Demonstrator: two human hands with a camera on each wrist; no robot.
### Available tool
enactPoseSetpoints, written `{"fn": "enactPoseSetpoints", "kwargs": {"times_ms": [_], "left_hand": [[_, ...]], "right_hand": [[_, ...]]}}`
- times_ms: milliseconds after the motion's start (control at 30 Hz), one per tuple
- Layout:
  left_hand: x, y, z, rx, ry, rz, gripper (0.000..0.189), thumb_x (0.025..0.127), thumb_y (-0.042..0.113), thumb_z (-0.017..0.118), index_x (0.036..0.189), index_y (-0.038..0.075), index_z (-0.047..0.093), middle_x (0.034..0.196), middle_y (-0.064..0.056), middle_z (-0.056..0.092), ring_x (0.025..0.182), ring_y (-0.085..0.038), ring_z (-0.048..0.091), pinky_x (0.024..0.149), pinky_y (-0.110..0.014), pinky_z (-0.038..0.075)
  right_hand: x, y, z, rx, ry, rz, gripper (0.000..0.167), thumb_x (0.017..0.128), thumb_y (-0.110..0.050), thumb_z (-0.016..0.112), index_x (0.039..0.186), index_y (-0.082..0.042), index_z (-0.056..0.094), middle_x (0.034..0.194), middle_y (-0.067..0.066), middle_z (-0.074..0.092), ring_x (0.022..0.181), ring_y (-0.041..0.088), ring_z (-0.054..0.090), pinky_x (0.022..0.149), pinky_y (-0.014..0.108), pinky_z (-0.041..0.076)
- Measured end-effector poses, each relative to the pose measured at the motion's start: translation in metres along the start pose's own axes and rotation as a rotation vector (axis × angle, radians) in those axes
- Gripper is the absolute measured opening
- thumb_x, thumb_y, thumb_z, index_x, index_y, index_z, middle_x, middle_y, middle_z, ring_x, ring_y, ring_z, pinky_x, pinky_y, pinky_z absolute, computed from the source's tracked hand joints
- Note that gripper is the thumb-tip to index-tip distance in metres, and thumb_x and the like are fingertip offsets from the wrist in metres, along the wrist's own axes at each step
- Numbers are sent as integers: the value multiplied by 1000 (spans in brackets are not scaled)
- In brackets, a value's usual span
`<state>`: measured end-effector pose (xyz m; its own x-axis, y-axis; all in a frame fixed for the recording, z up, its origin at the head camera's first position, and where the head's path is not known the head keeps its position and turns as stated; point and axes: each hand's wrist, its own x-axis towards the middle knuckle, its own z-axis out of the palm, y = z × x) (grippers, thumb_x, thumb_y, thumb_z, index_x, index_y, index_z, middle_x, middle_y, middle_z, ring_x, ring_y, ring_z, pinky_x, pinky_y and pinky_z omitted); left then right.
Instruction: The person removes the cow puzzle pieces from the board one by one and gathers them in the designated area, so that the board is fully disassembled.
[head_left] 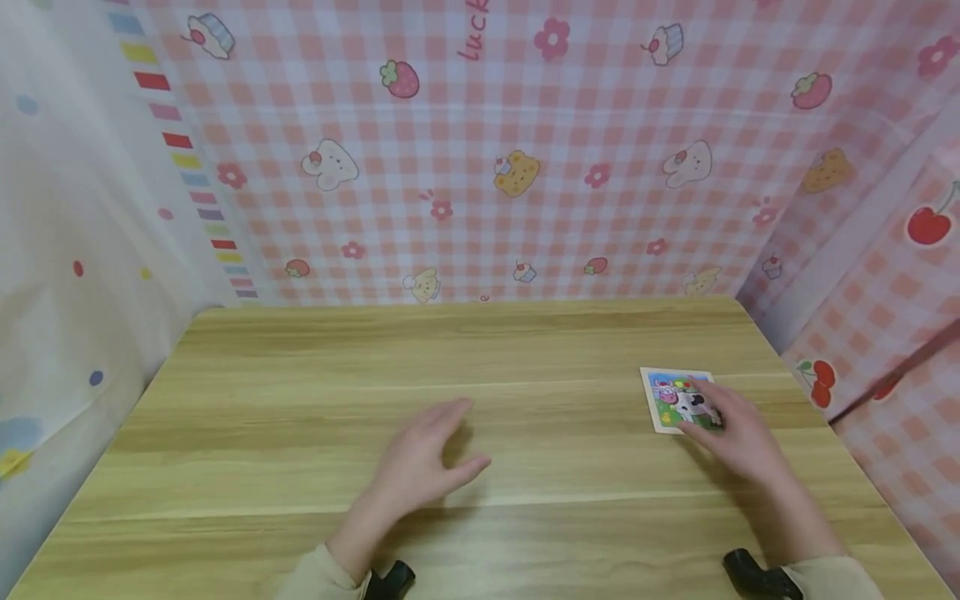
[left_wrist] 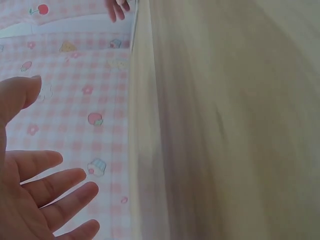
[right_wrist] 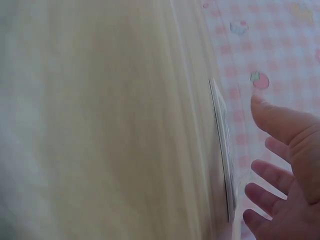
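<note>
A flat square picture board [head_left: 675,402] lies on the right part of the wooden table, showing a cartoon cow on a colourful background with a pale border. Over its right side hovers my right hand [head_left: 742,435], thumb and fingers spread, covering part of the picture. In the right wrist view the board [right_wrist: 223,150] appears edge-on, thin, and a gap separates it from the fingers [right_wrist: 270,175]. My left hand [head_left: 420,457] is held above the middle of the table with thumb and fingers apart, and nothing is in it. The left wrist view shows its loosely extended fingers [left_wrist: 57,192].
The wood-grain tabletop [head_left: 300,383] reaches back to a pink checked cloth [head_left: 480,225] hanging behind it. A white dotted cloth [head_left: 75,250] hangs at the left, and another checked cloth [head_left: 892,333] at the right. Black straps with devices [head_left: 757,575] sit at both wrists.
</note>
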<state>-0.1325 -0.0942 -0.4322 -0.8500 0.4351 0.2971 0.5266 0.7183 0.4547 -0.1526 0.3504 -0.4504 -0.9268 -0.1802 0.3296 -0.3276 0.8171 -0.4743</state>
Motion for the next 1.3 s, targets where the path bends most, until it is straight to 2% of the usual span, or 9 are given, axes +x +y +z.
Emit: {"fn": "enactPoseSetpoints", "kwargs": {"times_ms": [100,233,300,533,733,1033,1300], "left_hand": [[5,5,7,-14,-17,25,77,86,50,70,143,3,50,141,-15,54,130,-35,50,109,-50,37],[12,10,16,-28,-40,67,75,87,47,70,143,1,50,141,-16,55,130,-35,50,109,-49,37],[15,12,20,-33,-50,83,74,88,45,70,142,0,50,141,-17,55,130,-36,50,109,-50,37],[26,21,36,-41,-102,93,71,89,44,68,142,1,50,142,-15,54,130,-33,50,110,-48,37],[35,32,45,-59,-132,101,71,90,44,68,143,2,49,142,-13,54,131,-31,50,111,-46,36],[46,43,59,-69,-158,104,70,91,44,68,144,3,49,143,-13,53,133,-31,48,113,-47,33],[50,49,65,-84,-198,64,70,91,45,67,146,5,47,147,-12,50,136,-28,44,114,-45,30]], "right_hand": [[0,7,-3,16,-32,30,68,82,-11,80,138,9,48,131,39,48,117,58,44,93,71,33],[0,15,-7,29,-110,107,69,87,-19,77,142,8,44,140,40,40,125,60,36,97,72,29],[1,18,-7,16,-131,120,67,88,-21,76,140,10,46,142,41,37,126,61,34,98,73,28],[0,23,-4,-61,-99,48,58,83,-19,80,128,10,59,137,40,44,123,59,41,96,70,31],[2,15,3,-94,-94,4,56,81,-20,81,126,7,63,135,35,50,121,55,45,96,65,32],[6,-3,16,-98,-90,-7,53,80,-21,82,125,3,65,135,30,53,120,51,47,93,59,35],[12,-19,29,-85,-107,-16,52,80,-26,82,124,-1,68,135,26,56,119,48,49,93,57,37]]}}
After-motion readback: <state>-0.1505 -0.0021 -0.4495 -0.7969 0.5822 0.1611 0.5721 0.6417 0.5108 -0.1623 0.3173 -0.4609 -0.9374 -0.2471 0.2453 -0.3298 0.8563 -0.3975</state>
